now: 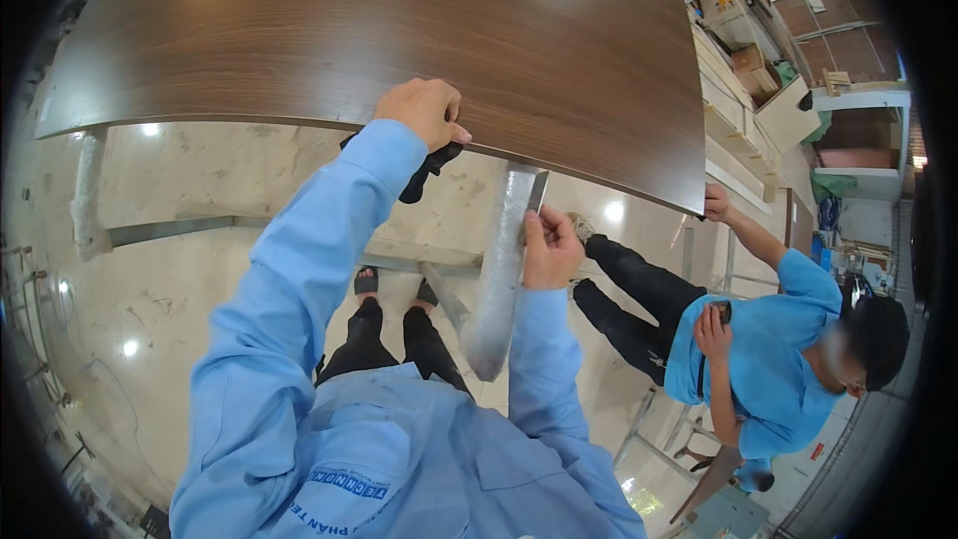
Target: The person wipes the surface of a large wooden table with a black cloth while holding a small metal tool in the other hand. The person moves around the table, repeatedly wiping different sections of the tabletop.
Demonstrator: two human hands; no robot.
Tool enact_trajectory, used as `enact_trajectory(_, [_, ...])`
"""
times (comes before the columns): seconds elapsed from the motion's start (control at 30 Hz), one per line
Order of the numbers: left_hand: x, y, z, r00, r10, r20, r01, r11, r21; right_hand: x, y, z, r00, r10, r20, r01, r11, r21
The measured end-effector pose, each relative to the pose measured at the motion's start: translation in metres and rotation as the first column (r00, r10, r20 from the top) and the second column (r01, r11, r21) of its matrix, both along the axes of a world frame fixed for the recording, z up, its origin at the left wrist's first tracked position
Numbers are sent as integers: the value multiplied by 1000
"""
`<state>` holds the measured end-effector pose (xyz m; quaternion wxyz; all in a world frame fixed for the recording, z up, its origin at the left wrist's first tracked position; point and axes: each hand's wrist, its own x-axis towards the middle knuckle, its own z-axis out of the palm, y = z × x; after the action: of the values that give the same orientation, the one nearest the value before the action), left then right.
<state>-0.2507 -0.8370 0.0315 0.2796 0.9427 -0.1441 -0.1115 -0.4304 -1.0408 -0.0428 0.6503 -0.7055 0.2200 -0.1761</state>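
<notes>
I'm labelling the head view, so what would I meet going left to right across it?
Wrapped table leg at far left, person's left hand, person's right hand, co-worker's outstretched hand, co-worker's black cap.

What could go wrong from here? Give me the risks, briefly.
1. A co-worker's hand is at the corner of the brown tabletop; if the top shifted, those fingers might get knocked or pinched.
2. The black item hangs at the tabletop's edge beneath the left hand, so it could drop.
3. The right hand is at the wrapped leg; a hard tug might loosen its covering.
</notes>
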Motion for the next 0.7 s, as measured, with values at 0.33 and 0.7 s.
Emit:
enact_trajectory(0.33, [15, -2, 13, 983, -124, -133, 134, 989, 69, -22, 34, -9, 991, 15, 131, -13, 1000, -14])
enact_trajectory(0.7, [12, -8, 17, 987, -98, -124, 117, 981, 157, -22, 35, -6, 990, 26, 138, -12, 995, -103])
